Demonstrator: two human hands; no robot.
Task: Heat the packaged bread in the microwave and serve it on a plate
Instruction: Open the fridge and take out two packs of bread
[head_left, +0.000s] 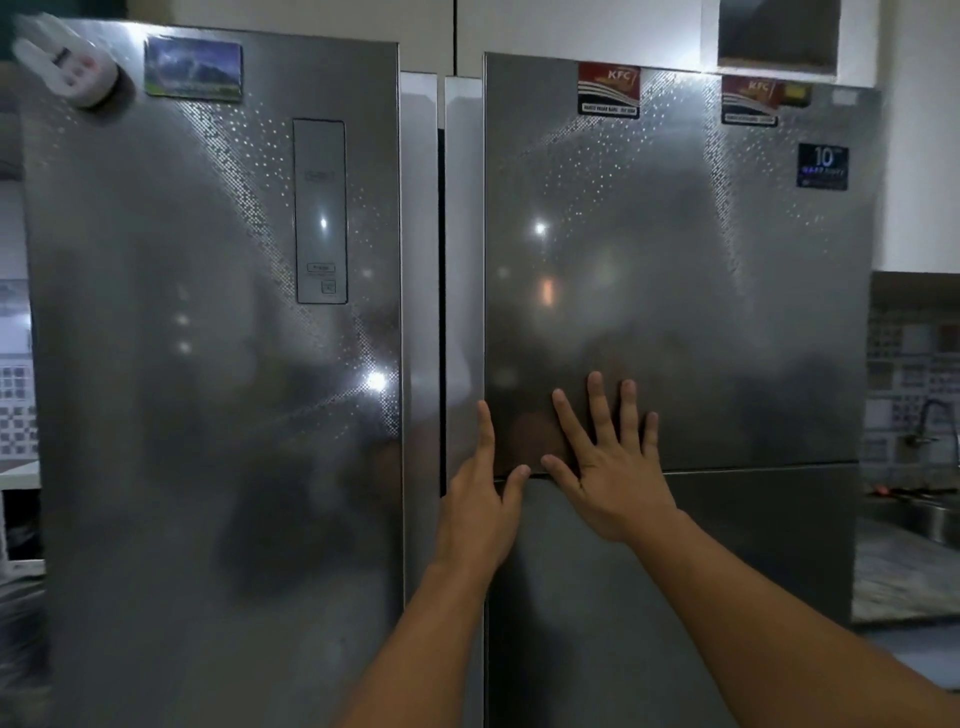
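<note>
We see no bread; we think it is behind the upper right fridge door (675, 270). Our right hand (615, 467) presses flat, left hand (480, 499) open on the door's nearer left edge

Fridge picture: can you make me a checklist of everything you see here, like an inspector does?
Surface: shiny grey fridge doors; left door shut, right door with its edge standing slightly forward.
Job's things: bread, microwave, plate: nothing seen.
Clutter: landscape magnet, white clip magnet, two KFC magnets, a "10" sticker, control panel.
Grips: left hand at the right door's inner edge, fingers straight; right hand flat on that door, fingers spread.
Cables: nothing seen.
Surroundings: sink and tap at right, tiled wall, white cabinets above.
</note>
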